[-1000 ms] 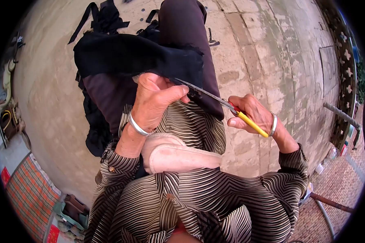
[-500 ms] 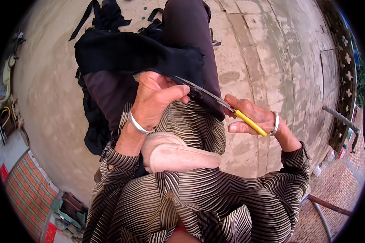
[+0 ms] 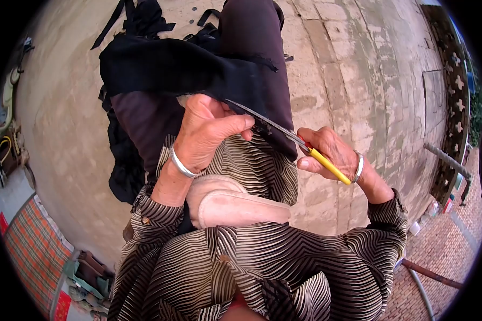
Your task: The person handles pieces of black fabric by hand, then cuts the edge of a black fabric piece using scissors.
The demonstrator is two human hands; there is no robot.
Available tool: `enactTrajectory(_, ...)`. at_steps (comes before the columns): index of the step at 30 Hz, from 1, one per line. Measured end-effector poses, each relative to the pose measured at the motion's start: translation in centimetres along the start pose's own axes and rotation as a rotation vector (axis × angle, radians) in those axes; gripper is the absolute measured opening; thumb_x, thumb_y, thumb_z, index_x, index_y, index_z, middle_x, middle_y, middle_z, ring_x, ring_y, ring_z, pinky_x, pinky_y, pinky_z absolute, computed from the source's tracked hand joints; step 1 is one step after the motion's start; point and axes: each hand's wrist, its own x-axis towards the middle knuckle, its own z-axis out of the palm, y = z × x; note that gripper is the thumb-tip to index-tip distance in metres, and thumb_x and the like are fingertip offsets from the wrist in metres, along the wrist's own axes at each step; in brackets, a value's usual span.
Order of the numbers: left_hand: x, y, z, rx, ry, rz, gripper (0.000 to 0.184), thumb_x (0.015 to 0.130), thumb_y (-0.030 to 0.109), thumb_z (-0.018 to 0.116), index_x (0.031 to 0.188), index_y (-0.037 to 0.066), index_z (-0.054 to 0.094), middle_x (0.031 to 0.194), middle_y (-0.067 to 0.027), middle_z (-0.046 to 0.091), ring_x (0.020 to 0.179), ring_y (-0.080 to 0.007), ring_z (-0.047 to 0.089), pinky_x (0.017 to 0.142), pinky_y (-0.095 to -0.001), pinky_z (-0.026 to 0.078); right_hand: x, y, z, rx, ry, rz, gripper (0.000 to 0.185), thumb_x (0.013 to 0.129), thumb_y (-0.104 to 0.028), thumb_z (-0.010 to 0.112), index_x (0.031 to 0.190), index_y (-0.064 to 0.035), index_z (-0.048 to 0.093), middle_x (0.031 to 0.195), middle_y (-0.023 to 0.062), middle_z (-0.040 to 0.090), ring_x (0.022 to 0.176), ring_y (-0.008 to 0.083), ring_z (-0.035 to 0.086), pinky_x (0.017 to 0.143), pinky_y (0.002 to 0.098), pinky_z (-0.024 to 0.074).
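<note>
Black cloth (image 3: 155, 67) lies draped across my lap over dark trousers. My left hand (image 3: 211, 125) pinches the near edge of this cloth between thumb and fingers. In my right hand (image 3: 329, 152) is a pair of scissors (image 3: 326, 165) with yellow-covered handles. Their long blades point up and to the left, along the cloth's edge, and the tips lie just beyond my left thumb. The blades look nearly closed. Part of the cloth's edge is hidden behind my left fingers.
More black cloth strips (image 3: 144, 18) lie on the paved ground (image 3: 348, 80) beyond my knees. A pink padded piece (image 3: 241, 208) rests at my waist. On the left are a plaid cloth (image 3: 37, 246) and assorted items. A metal pipe (image 3: 447, 159) juts out at the right.
The right thumb and fingers have drawn closer together on the scissors, and the blades have come closer together along the cloth. My left hand stays almost in place.
</note>
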Motion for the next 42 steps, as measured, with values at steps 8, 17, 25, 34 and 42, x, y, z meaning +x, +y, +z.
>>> enactTrajectory(8,0.0,0.1,-0.3,-0.011,0.032,0.001,0.011,0.075,-0.005,0.068,0.086,-0.007,0.066,0.076,-0.0116,0.067,0.063,-0.0153,0.064,0.060,-0.0253,0.053,0.3,-0.2,0.0,0.025,-0.069,-0.006,0.069,0.084,-0.068,0.057,0.078,-0.0002,0.046,0.053,0.0143,0.040,0.051,0.0327,0.049,0.051,0.0405,0.0404)
enactTrajectory(17,-0.5,0.5,-0.4,-0.034,0.012,-0.021,0.013,0.076,-0.007,0.068,0.088,-0.008,0.064,0.080,-0.0128,0.067,0.065,-0.0165,0.064,0.059,-0.0260,0.053,1.7,-0.4,0.0,0.066,-0.102,-0.111,0.069,0.082,-0.068,0.058,0.086,-0.0009,0.044,0.057,0.0142,0.041,0.055,0.0328,0.050,0.052,0.0402,0.0401)
enactTrajectory(25,-0.7,0.6,-0.4,-0.041,0.028,-0.017,0.013,0.074,-0.008,0.066,0.088,-0.008,0.067,0.077,-0.0133,0.069,0.063,-0.0161,0.065,0.059,-0.0261,0.052,1.8,-1.3,0.3,0.062,-0.041,-0.037,0.067,0.085,-0.064,0.057,0.073,0.0003,0.043,0.051,0.0166,0.036,0.049,0.0357,0.045,0.050,0.0415,0.0384)
enactTrajectory(34,-0.8,0.7,-0.9,0.006,0.015,-0.007,0.016,0.075,-0.008,0.067,0.090,-0.007,0.063,0.081,-0.0109,0.066,0.065,-0.0156,0.063,0.058,-0.0268,0.052,2.0,-0.9,1.1,0.115,-0.087,-0.092,0.067,0.083,-0.067,0.058,0.082,-0.0013,0.043,0.055,0.0133,0.038,0.051,0.0307,0.047,0.052,0.0404,0.0392)
enactTrajectory(42,-1.2,1.0,-0.7,0.013,0.027,-0.024,0.018,0.074,-0.008,0.066,0.092,-0.007,0.066,0.083,-0.0120,0.068,0.068,-0.0164,0.064,0.061,-0.0272,0.053,2.8,-1.2,1.2,0.099,-0.052,-0.153,0.071,0.080,-0.069,0.059,0.088,-0.0011,0.044,0.056,0.0099,0.037,0.050,0.0252,0.045,0.050,0.0368,0.0395)
